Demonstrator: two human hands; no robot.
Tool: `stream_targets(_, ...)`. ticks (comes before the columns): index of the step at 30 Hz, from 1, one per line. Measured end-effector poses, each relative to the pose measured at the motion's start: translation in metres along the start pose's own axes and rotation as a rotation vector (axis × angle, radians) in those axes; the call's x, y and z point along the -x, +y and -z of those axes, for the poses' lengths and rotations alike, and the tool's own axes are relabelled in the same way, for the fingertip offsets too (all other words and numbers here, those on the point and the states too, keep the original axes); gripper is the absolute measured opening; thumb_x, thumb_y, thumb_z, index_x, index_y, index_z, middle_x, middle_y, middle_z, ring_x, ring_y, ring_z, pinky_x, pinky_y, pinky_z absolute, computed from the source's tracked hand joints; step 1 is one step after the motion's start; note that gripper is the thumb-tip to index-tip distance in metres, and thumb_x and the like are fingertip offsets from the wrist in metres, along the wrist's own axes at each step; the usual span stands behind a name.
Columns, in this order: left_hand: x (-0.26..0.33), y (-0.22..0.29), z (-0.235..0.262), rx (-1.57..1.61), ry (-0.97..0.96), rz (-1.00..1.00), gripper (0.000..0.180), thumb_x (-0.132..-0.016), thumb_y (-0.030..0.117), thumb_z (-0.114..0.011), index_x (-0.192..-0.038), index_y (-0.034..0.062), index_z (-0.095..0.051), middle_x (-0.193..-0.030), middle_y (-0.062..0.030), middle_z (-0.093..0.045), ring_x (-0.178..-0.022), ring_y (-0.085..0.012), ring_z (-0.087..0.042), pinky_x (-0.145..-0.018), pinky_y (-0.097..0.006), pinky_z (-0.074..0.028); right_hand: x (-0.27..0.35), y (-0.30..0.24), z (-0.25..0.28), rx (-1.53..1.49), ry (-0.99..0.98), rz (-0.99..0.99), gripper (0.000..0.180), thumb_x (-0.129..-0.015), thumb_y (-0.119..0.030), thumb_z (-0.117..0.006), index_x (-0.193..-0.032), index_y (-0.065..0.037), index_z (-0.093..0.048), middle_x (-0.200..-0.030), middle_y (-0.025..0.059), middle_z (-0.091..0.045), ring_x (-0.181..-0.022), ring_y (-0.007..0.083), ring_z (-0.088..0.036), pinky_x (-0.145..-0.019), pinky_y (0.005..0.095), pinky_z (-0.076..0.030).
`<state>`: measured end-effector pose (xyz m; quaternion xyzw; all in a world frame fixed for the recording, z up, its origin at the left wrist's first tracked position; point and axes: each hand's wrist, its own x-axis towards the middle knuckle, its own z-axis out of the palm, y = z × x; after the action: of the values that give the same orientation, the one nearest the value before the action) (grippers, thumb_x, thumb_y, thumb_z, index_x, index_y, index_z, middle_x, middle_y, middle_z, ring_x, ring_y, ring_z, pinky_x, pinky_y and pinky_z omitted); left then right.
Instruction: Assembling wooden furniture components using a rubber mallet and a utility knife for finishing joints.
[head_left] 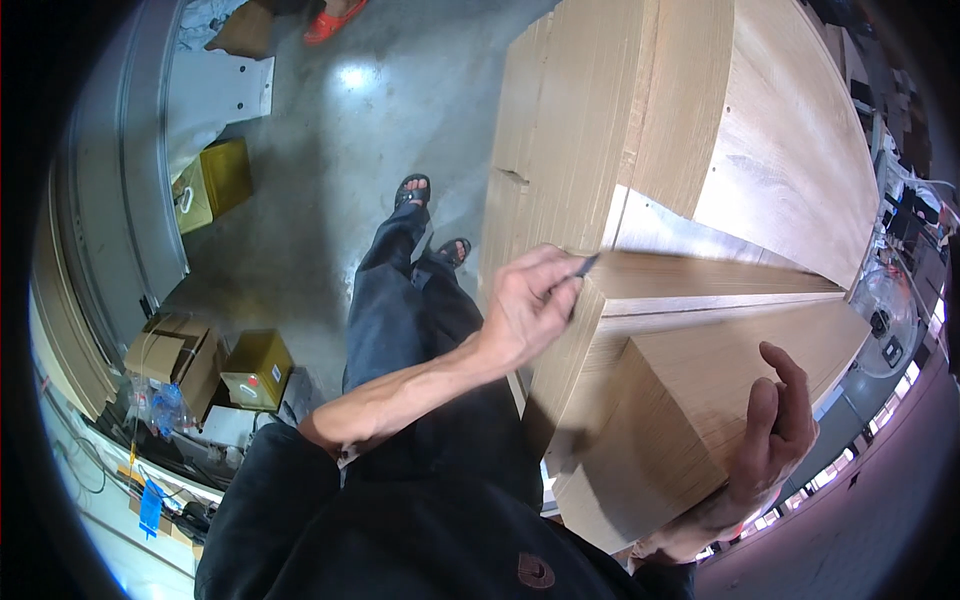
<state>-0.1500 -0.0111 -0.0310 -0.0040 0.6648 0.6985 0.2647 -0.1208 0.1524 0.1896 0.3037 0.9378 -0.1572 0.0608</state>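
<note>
My left hand pinches a small, dark, slim piece between thumb and fingers; its exact kind cannot be made out. Its tip is at the near corner of a light wood-grain board in a stack. Over another wood-grain panel, closer to me, hovers my right hand, holding nothing, with thumb and forefinger apart. The right forearm passes behind a box-like wooden end, which hides part of it.
A tall stack of wood-grain boards rises on the right, with a fan beyond. Yellow tins and an opened cardboard box stand at left on the grey floor. Another person's red shoe shows at the far edge.
</note>
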Motion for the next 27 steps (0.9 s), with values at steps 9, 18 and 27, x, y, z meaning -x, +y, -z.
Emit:
stream_targets(9,-0.009,-0.019,-0.001,0.020,0.077,0.091,0.023,-0.086,-0.003,-0.060,-0.106,-0.0028,-0.070,-0.084,-0.0100,-0.064,-0.070,-0.0136,-0.057,-0.063,-0.027,-0.046,-0.003,-0.005,-0.003,-0.052,-0.001,-0.016,0.027,-0.088,-0.011,-0.055,-0.109,0.001,-0.067,-0.048,-0.0042,-0.037,-0.048,0.0041,-0.028,-0.051,0.0279,-0.017)
stream_targets(18,0.023,0.039,-0.012,0.058,-0.080,-0.413,0.024,-0.084,0.001,-0.067,-0.107,-0.0036,-0.069,-0.086,-0.0102,-0.063,-0.074,-0.0173,-0.059,-0.063,-0.029,-0.049,-0.001,0.005,0.001,-0.063,0.029,0.009,0.028,-0.090,-0.018,-0.058,-0.110,0.000,-0.067,-0.047,-0.0045,-0.038,-0.048,0.0041,-0.027,-0.051,0.0278,-0.017)
stream_targets(27,-0.010,-0.045,-0.003,-0.039,0.091,0.100,0.030,-0.084,0.000,-0.061,-0.113,-0.0010,-0.068,-0.084,-0.0076,-0.061,-0.072,-0.0123,-0.053,-0.063,-0.027,-0.043,-0.002,0.001,-0.001,-0.060,0.004,0.034,0.028,-0.092,-0.019,-0.058,-0.110,0.000,-0.067,-0.048,-0.0045,-0.038,-0.048,0.0043,-0.027,-0.051,0.0286,-0.017)
